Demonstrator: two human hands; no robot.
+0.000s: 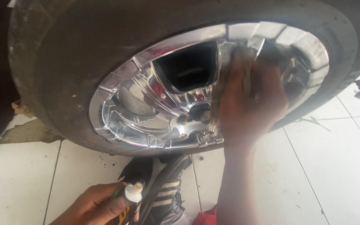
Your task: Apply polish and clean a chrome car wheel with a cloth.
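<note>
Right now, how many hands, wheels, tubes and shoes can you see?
Hands: 2, the left hand and the right hand
Wheels: 1, the shiny chrome wheel in its dark tyre
Tubes: 1, the tube with a white nozzle
Shoes: 1, the black striped shoe
Total: 5

black shoe (pixel 167 187), white tiled floor (pixel 334 166)

— What's the right hand (pixel 251 98) doing?
— Pressed flat against the chrome wheel rim (pixel 146 108), fingers spread and blurred, inside the dark tyre (pixel 63 62).
— And the left hand (pixel 98 206)?
— Low down, wrapped around a small tube (pixel 130 200) with a white nozzle, just above a black shoe (pixel 167 187) with pale stripes.
— Underfoot?
— White floor tiles (pixel 334 166).
</note>
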